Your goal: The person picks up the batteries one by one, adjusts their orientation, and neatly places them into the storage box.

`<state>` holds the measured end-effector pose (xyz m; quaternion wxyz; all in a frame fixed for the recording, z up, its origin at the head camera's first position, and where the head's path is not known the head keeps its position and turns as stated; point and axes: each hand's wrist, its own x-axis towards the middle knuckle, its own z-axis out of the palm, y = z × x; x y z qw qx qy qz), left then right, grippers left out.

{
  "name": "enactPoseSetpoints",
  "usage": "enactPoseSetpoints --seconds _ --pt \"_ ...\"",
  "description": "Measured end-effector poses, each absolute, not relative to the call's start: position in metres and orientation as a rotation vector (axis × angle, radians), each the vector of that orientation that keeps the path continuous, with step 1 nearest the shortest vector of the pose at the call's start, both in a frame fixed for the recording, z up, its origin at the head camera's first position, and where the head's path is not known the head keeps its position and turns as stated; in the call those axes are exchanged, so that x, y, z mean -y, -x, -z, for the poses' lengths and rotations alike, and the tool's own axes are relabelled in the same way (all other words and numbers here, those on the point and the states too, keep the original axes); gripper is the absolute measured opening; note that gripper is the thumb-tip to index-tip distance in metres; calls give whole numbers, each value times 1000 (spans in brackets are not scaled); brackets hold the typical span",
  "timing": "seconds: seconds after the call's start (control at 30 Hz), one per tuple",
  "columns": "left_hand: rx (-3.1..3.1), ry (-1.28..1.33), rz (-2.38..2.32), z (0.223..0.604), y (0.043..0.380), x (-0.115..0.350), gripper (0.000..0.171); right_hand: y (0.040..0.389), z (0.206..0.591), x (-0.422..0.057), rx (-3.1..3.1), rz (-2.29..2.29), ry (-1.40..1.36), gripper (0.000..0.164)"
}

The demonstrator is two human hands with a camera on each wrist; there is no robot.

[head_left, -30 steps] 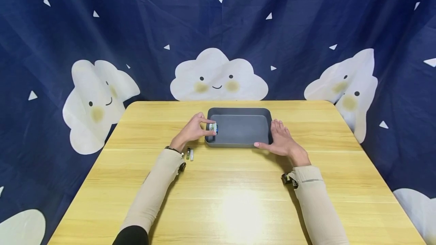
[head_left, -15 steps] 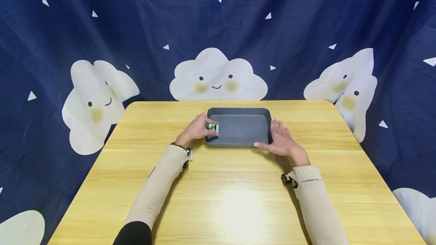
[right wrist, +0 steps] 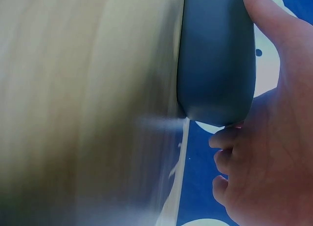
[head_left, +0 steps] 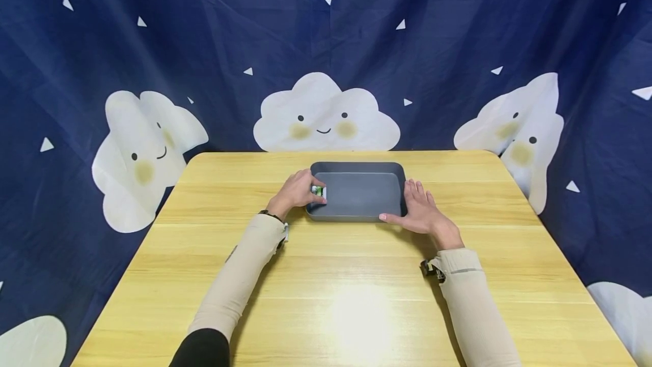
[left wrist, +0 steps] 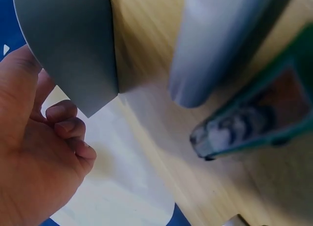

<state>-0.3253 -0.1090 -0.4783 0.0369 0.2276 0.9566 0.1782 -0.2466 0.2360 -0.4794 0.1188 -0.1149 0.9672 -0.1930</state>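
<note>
A dark grey rectangular tray (head_left: 363, 194) lies near the table's far edge. At its left end, my left hand (head_left: 294, 191) reaches over the rim, pinching small green-and-white batteries (head_left: 318, 191) between thumb and forefinger; the hand hides part of them. My right hand (head_left: 421, 212) rests against the tray's right end, fingers extended along the outside and thumb at the front rim. Beneath the left wrist, a whitish battery (left wrist: 200, 55) and a green battery (left wrist: 259, 113) lie on the table, both close up in the left wrist view.
The wooden table (head_left: 326, 265) extends toward me, with a bright glare spot near its front. Behind it hangs a dark blue curtain (head_left: 433, 55) printed with white clouds.
My left hand has shifted slightly rightward, and its forearm now covers most of the loose batteries on the table. The batteries in its pinch show a different side. My right hand stays put.
</note>
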Motion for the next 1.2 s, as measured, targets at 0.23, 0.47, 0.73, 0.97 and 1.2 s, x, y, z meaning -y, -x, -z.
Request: enactPoseSetpoints --seconds 0.23,0.47,0.73,0.97,1.2 --pt "-2939 -729 -417 477 325 105 47 246 481 -235 -2830 575 333 130" --pt "-2930 -714 -376 480 326 102 47 246 481 -234 -2816 598 325 132" --pt "-2914 -704 -404 483 329 100 47 245 479 -235 -2828 600 330 129" --pt "-2901 -696 -390 484 329 102 47 244 479 -235 -2831 609 338 129" --pt "-2894 -683 -442 482 326 103 53 244 479 -235 -2833 624 336 129"
